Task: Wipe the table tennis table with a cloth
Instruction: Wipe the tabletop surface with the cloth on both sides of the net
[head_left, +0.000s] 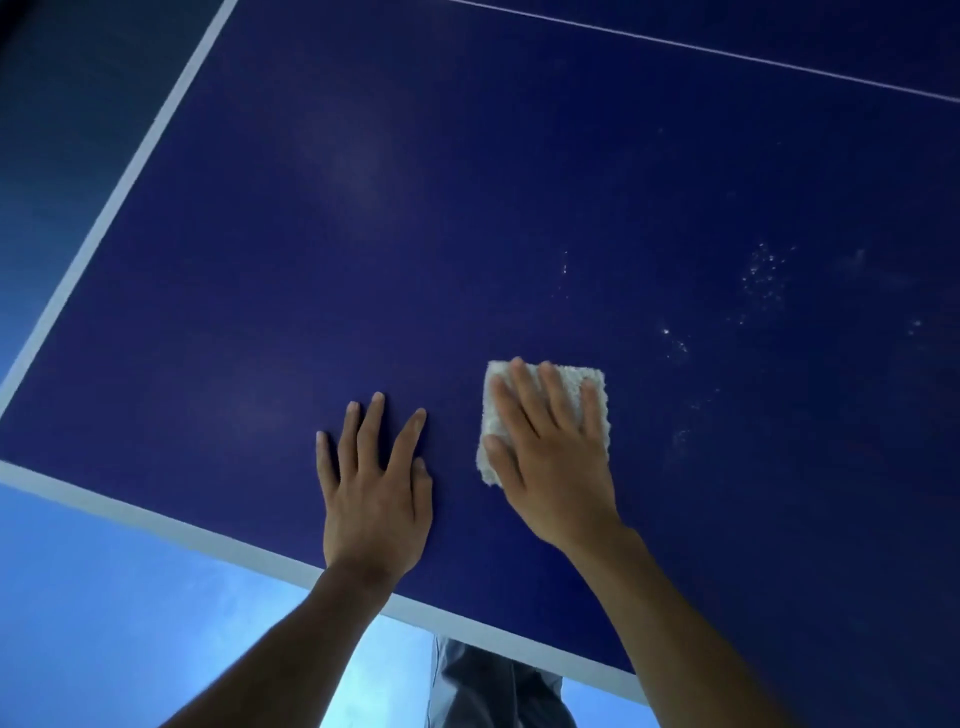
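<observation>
Bracing left hand (375, 501) flat, fingers spread, near the table (208, 540) edge; pressing right hand (551, 460), fingers straight, onto cloth (489, 415); facing white specks (763, 275) farther out rightward, nearer that hand.

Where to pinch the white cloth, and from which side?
Probably its far right corner. The cloth lies flat on the table under the right hand, whose straight fingers cover most of it; that corner and the far edge are bare. Come in low from the far side and pinch the thick edge.
</observation>
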